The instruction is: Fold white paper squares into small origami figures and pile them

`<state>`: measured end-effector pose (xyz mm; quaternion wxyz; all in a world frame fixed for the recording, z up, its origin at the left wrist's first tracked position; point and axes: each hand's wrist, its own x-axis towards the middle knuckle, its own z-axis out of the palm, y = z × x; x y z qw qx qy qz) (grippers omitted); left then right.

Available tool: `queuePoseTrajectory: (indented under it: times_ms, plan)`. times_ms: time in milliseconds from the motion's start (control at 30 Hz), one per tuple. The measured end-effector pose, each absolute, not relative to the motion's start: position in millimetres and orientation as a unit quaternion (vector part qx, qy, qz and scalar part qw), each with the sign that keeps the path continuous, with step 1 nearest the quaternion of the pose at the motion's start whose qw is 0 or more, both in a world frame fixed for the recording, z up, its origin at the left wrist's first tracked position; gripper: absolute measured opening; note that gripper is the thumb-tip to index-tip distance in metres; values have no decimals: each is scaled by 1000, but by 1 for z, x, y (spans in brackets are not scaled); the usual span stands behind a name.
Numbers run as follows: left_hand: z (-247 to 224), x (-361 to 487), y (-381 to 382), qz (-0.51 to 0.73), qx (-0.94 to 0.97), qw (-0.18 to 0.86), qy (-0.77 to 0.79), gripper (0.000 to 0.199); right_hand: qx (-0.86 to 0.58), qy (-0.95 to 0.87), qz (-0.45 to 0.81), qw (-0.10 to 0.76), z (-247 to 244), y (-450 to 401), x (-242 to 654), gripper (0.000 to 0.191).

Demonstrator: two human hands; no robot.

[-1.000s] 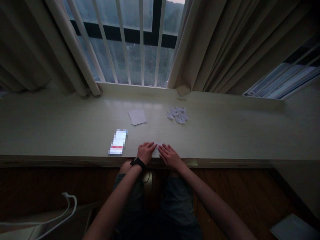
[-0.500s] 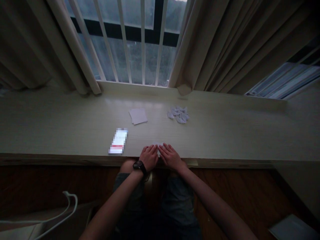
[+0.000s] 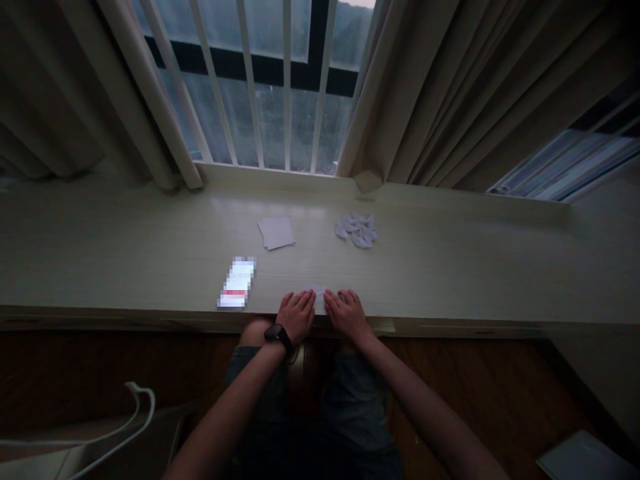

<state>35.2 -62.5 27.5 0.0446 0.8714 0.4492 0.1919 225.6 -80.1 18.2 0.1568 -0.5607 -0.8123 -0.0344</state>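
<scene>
A small piece of white paper [image 3: 318,291] lies near the front edge of the sill-like counter, between my two hands. My left hand [image 3: 299,316], with a black watch on its wrist, has its fingertips on the paper's left side, fingers pressed together. My right hand [image 3: 347,316] has bent fingers closed on the paper's right side. My thumbs are mostly hidden, and the paper's near part is partly covered. Farther back sits a small stack of square white paper sheets [image 3: 277,233]. To its right is a pile of crumpled or folded white paper pieces [image 3: 357,230].
A phone with a lit, blurred screen [image 3: 237,283] lies left of my hands on the pale counter [image 3: 450,267]. Behind it are a barred window [image 3: 270,120] and beige curtains [image 3: 425,100]. A white curved cable or handle [image 3: 145,407] is at lower left.
My hands have moved slightly apart, the right one to the right, and more of the white paper shows between them. The stack, the pile and the phone stay in place.
</scene>
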Motion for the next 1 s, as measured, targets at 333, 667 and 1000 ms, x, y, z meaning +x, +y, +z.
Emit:
queuePoseTrajectory:
  times_ms: [333, 667, 1000]
  plan:
    - [24, 35, -62, 199, 868, 41, 453, 42, -551, -816, -45, 169, 24, -75, 209, 39]
    - [33, 9, -61, 179, 880, 36, 438, 42, -564, -810, -35, 159, 19, -80, 206, 39]
    - [42, -11, -73, 149, 874, 36, 462, 41, -558, -814, -35, 156, 20, -80, 206, 40]
